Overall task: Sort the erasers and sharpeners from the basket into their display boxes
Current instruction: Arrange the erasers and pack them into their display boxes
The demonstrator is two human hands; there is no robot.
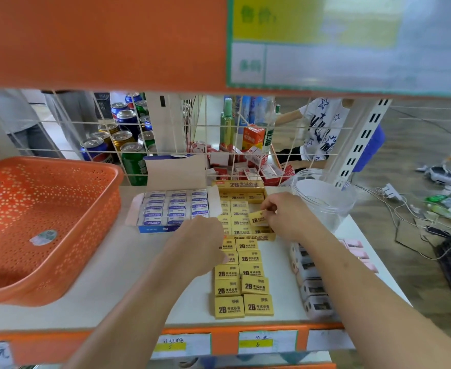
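I see a white shelf board (139,262) with an orange front lip (224,339) carrying paper price labels. At its left sits an orange perforated plastic basket (32,288). Toward the back stands a blue-and-white cardboard display box (155,229) packed with white erasers. Touching its right side is a yellow cardboard display box (251,237) partly filled with yellow ones. Just in front of that box, loose yellow 2B erasers (255,285) lie flat in two columns reaching the front edge. At back right stands a clear plastic jar (323,198). A row of pale boxy sharpeners (312,288) runs along the right side, with pink ones (357,249) blurred beyond.

Tilted yellow 2B eraser (257,218) over display box (251,237)
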